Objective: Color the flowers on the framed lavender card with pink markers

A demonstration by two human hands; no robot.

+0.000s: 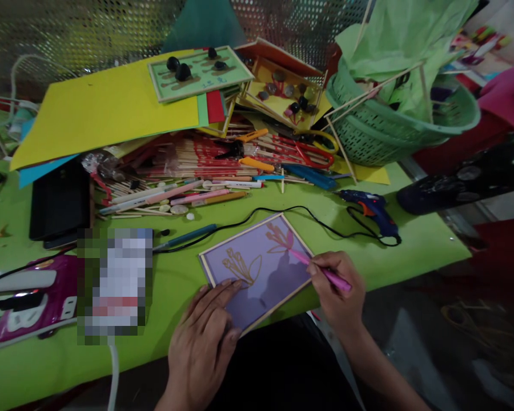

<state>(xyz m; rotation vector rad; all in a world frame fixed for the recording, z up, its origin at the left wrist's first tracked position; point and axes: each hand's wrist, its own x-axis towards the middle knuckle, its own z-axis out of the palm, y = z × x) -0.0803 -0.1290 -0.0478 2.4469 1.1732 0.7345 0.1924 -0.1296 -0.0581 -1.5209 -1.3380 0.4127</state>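
Observation:
A purple card [261, 297] edged with thin wooden sticks lies at the table's front edge. Gold-brown outlines of flowers are drawn on it, one bunch at the left and one at the upper right. My right hand [340, 288] grips a pink pen [336, 280], its tip on the upper-right flowers, where a leaf shows pink. My left hand [208, 331] rests with fingers stretched out over the card's lower left corner, close under the left bunch.
A blue glue gun [370, 208] lies to the right, its black cord running behind the card. Scissors [314, 154], pens and wooden sticks are heaped behind. A green basket [368, 134] stands at the back right. A blurred phone [122, 279] and a purple power strip [60, 285] lie left.

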